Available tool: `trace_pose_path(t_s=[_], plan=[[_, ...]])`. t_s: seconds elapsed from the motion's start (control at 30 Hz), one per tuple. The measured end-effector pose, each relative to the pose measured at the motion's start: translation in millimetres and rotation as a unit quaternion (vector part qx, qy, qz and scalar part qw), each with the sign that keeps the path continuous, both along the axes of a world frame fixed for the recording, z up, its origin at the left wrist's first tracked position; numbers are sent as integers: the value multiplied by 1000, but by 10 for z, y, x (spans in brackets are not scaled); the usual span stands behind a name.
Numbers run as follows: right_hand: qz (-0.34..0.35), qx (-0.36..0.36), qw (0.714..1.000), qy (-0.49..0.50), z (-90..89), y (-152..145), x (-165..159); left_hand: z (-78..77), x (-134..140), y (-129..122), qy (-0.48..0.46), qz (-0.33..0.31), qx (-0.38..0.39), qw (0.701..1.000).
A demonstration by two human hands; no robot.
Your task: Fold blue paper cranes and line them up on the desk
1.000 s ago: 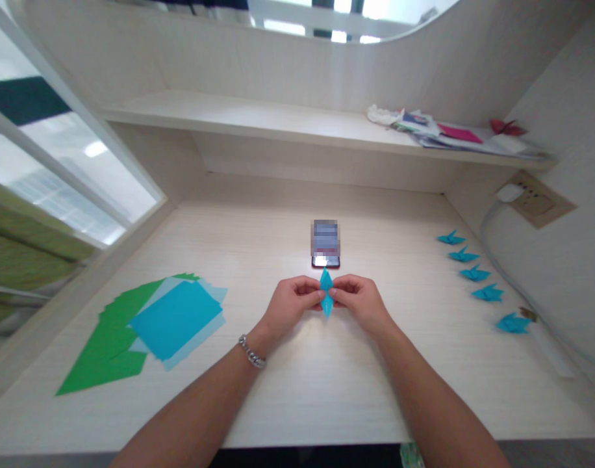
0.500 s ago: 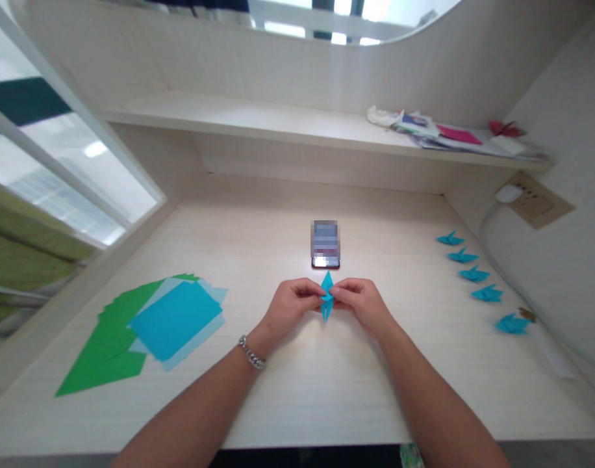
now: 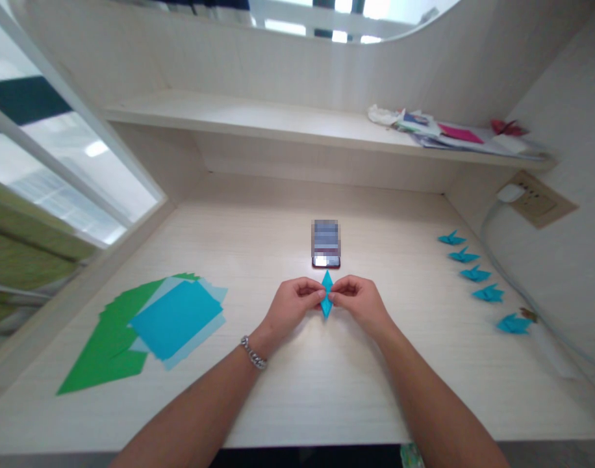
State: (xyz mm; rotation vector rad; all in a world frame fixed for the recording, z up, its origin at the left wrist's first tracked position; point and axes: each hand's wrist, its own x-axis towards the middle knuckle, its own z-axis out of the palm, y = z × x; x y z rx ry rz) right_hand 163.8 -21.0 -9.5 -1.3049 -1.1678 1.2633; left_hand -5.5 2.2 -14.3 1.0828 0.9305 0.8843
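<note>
Just on the near side of the phone (image 3: 326, 244), a blue paper (image 3: 327, 304) is pinched at the fingertips of both hands: the left hand (image 3: 297, 299) grips one edge, the right hand (image 3: 354, 296) the other. It is a slim diamond with sharp ends, one aimed at the phone. The folding looks partway along: the diamond is shaped, but it lacks the spread wings of the five small birds (image 3: 475, 273), which seem finished and stand lined up well right of the phone. Left of the phone and nearer, smooth blue sheets (image 3: 177, 322), some paler, overlap green sheets (image 3: 102, 351); all lie flat and appear unfolded. Around the phone, the surface (image 3: 278, 214) is pale and wood-grained.
</note>
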Motion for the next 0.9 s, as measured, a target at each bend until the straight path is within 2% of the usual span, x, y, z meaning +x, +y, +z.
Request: trace_pose_path(t_s=[0.33,0.57,0.8,0.9], plan=[[-8,-8,998,57,-29,2,-24,-3,3,-6,19,19,36,999],[-28,-12,996,87,-39,-8,-108,-38,21,-45,13,55,105,993],[-67,20,994,86,-37,-6,-168,12,39,-82,5,90,112,990],[-48,0,993,108,-58,-13,-183,20,31,-72,3,110,107,988]])
